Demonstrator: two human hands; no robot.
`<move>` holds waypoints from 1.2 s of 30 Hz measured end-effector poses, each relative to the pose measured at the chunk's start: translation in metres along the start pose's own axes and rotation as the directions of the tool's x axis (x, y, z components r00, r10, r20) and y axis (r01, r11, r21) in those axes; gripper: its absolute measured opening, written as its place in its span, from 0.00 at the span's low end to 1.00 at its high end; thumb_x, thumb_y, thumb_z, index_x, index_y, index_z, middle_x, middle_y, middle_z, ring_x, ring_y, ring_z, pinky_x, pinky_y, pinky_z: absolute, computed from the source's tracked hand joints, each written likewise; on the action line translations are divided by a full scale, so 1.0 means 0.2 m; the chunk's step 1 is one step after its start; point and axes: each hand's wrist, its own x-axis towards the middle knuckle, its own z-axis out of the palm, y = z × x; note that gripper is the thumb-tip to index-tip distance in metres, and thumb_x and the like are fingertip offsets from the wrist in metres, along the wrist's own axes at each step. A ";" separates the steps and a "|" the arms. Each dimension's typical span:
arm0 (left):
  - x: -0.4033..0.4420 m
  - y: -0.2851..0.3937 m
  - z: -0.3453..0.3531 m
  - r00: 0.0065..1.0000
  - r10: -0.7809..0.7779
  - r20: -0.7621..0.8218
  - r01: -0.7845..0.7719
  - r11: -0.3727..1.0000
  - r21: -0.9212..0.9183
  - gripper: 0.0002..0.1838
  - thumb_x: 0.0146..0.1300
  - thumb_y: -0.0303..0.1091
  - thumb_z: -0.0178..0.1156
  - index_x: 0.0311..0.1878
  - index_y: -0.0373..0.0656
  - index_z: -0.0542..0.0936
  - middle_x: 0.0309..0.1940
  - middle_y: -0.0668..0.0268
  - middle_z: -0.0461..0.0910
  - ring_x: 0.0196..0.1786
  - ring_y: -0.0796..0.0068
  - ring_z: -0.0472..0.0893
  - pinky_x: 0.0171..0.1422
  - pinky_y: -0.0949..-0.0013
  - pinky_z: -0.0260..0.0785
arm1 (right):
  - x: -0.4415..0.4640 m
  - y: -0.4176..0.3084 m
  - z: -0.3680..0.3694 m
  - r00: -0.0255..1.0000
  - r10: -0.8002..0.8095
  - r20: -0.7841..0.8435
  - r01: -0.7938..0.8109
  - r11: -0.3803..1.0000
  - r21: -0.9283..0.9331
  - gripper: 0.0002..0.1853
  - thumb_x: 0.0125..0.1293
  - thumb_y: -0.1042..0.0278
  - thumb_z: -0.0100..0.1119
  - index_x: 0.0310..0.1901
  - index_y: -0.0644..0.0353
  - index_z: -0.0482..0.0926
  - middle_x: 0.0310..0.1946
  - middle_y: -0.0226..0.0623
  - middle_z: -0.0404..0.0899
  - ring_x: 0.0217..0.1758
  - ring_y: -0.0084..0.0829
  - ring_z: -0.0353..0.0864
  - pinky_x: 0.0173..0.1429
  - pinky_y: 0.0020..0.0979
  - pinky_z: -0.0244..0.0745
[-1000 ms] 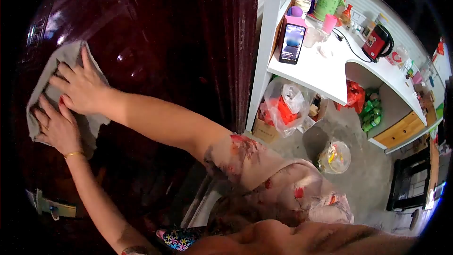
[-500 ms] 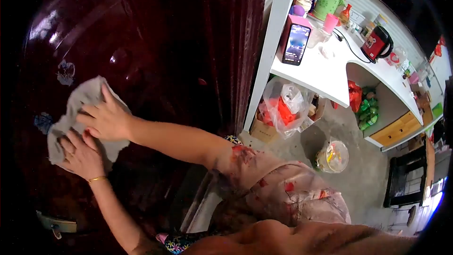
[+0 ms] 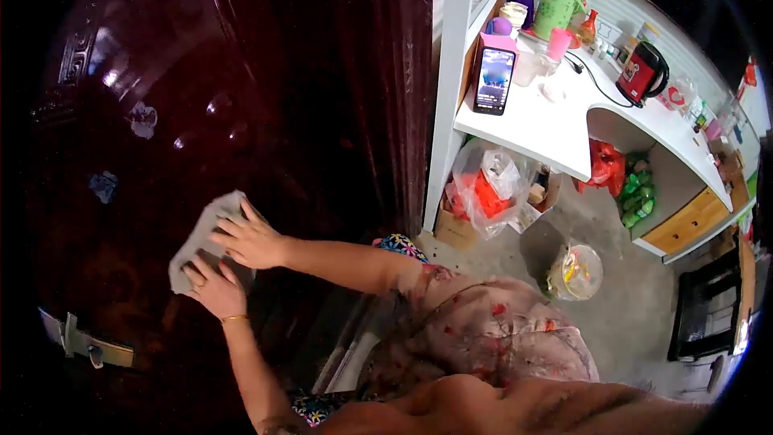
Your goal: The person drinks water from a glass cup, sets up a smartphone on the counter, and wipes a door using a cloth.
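Observation:
A grey cloth lies against a glossy dark red panel, seemingly a door. My left hand, with a gold bracelet at the wrist, presses on the cloth's lower part with its fingers apart. Just above and to the right, my right hand rests flat on the cloth, its fingers spread. Both palms are hidden. Two patches mark the panel above the cloth: a pale one and a bluish one. A metal handle sits at the lower left.
To the right, a white counter bears a phone, a green thermos and a red kettle. Plastic bags and a cardboard box lie beneath it. A clear bin stands on the grey floor.
Both hands and the cloth have slid right and downward over the panel, away from the two patches. The cloth now looks narrower. The camera view has shifted slightly.

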 end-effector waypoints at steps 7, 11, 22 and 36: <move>0.81 -0.09 -0.59 0.856 -0.067 -0.513 0.080 0.997 0.003 0.33 0.67 0.51 0.45 0.72 0.52 0.52 0.63 0.37 0.57 0.60 0.40 0.67 0.63 0.38 0.52 | 0.92 -0.04 -0.39 0.948 -0.047 -0.316 0.074 0.995 0.073 0.25 0.59 0.57 0.53 0.58 0.55 0.69 0.62 0.50 0.61 0.65 0.49 0.59 0.68 0.69 0.30; 1.14 -0.14 -0.68 0.783 0.021 -0.621 0.049 0.994 0.094 0.30 0.69 0.51 0.42 0.72 0.63 0.50 0.68 0.50 0.57 0.64 0.48 0.66 0.65 0.35 0.49 | 1.22 0.03 -0.50 0.875 -0.027 -0.483 0.032 0.999 0.002 0.26 0.62 0.56 0.49 0.61 0.54 0.66 0.59 0.47 0.62 0.66 0.46 0.58 0.68 0.70 0.28; 0.61 0.09 -0.29 0.979 0.116 -0.166 -0.057 0.944 0.325 0.25 0.68 0.52 0.45 0.64 0.53 0.67 0.57 0.56 0.72 0.53 0.57 0.76 0.61 0.38 0.57 | 0.51 0.27 -0.07 0.984 -0.042 -0.172 0.011 0.984 -0.177 0.21 0.60 0.50 0.54 0.52 0.48 0.73 0.52 0.39 0.68 0.59 0.40 0.66 0.68 0.67 0.38; 0.08 0.08 0.02 0.995 0.097 -0.038 -0.095 0.995 0.041 0.29 0.69 0.48 0.42 0.70 0.48 0.56 0.64 0.44 0.61 0.61 0.44 0.68 0.68 0.38 0.47 | 0.01 0.16 -0.05 0.993 0.053 0.108 -0.053 0.999 -0.002 0.23 0.60 0.57 0.54 0.57 0.52 0.70 0.57 0.42 0.65 0.67 0.40 0.59 0.69 0.66 0.36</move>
